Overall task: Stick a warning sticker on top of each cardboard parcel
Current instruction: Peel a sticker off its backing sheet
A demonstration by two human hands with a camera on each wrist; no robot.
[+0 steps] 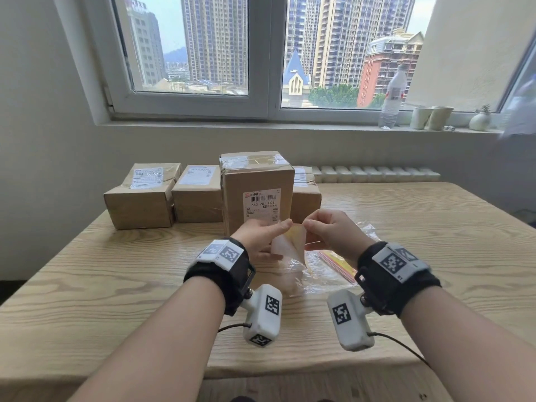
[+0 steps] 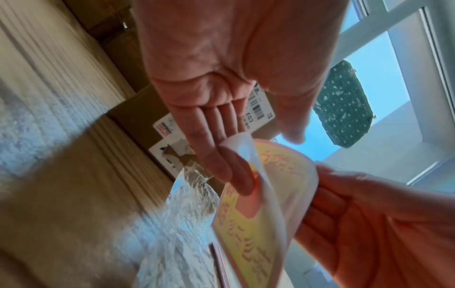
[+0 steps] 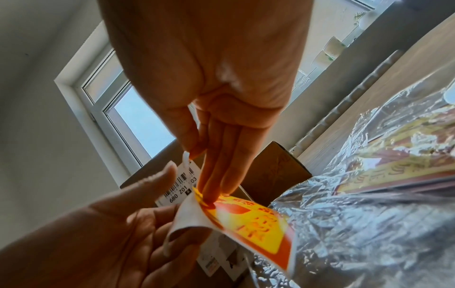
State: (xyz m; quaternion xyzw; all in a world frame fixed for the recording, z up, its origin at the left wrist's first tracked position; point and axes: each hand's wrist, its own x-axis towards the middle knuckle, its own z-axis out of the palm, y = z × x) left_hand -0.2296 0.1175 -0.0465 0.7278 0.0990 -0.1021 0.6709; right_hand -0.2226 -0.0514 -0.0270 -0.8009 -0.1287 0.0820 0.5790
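Observation:
Above the wooden table (image 1: 116, 285), in front of a tall cardboard parcel (image 1: 255, 181), both hands hold a yellow and red warning sticker (image 1: 297, 236). My right hand (image 1: 307, 226) pinches the sticker (image 3: 258, 220) at its top corner. My left hand (image 1: 285, 227) holds the white backing paper (image 3: 189, 216), which curls away over its fingers (image 2: 216, 159). The printed face (image 2: 270, 194) shows in the left wrist view. Three lower parcels stand in the same row: far left (image 1: 139, 198), second from left (image 1: 197, 195) and one behind on the right (image 1: 306, 195).
A crinkled clear plastic bag (image 1: 333, 265) with more stickers (image 1: 338, 262) lies on the table under the hands. On the windowsill at the back right stand a water bottle (image 1: 393, 97), two paper cups (image 1: 432, 117) and a small vase (image 1: 480, 120).

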